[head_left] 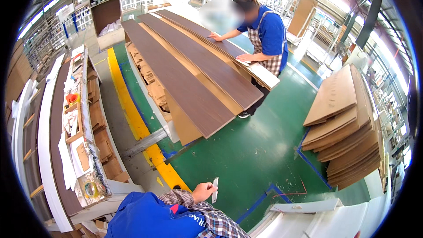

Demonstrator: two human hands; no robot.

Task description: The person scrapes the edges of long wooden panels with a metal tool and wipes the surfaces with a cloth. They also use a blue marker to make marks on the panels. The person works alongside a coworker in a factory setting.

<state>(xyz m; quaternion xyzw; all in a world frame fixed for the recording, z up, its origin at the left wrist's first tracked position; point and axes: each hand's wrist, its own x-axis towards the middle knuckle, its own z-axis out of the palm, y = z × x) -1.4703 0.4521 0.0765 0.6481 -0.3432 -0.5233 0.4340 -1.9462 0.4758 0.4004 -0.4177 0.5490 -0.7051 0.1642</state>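
One hand is up at the near edge, low centre, and it is pinching a small pale strip, a slim flat piece held upright, its long axis running near to far, thumb and fingers closed on its left edge, the rest of it standing clear to the right of the knuckles. Which hand is it? The checked sleeve comes in from the lower edge over the blue apron, and the thumb side reads as the right hand, though the fisheye bends things and I would not swear to it. The other hand is not in the picture at all, so there is no telling whether it is clenched or loose. Now the relation that counts: the strip sits just right of the hand, over the green floor, and the long dark boards lie well away, far and a touch left, on their bench, their long axes slanting from far left to near right, the near ends pointing roughly toward the hand. So the holding hand is the nearer one to those board ends, with bare floor between. At the far end a co-worker leans over the boards, both palms flat on them. Cardboard sheets are stacked to the right, a cluttered shelf runs down the left, a yellow floor line beside it
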